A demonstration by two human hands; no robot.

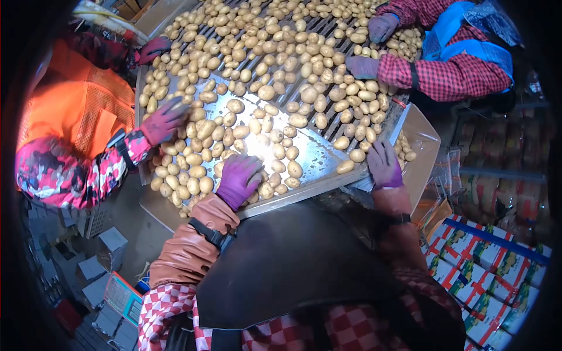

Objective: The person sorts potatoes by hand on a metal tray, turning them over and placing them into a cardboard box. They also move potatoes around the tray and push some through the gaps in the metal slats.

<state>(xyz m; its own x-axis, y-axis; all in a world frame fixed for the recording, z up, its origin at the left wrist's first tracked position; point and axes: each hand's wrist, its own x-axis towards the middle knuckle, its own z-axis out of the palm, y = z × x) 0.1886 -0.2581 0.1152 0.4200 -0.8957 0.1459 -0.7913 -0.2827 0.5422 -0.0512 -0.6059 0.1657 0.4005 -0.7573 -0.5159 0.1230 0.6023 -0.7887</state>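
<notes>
My left hand [240, 178], in a purple glove, rests on the potatoes [240, 132] near the front edge of the metal sorting table [316, 153]. Its fingers are spread and point away from me, with potatoes right beside and under them. My right hand [384, 164], gloved in purple with greyish fingers, lies at the table's right front corner. Its fingers are stretched out next to a few potatoes, and nothing is held in it. Between my hands, a bare metal plate shows amid the potatoes, with dark slats behind it.
A co-worker in an orange vest [88, 105] reaches in from the left with gloved hands [165, 121]. Another in blue and red check [445, 73] works at the right. Cardboard boxes [424, 140] hang at the table's corners; printed cartons [486, 263] are stacked lower right.
</notes>
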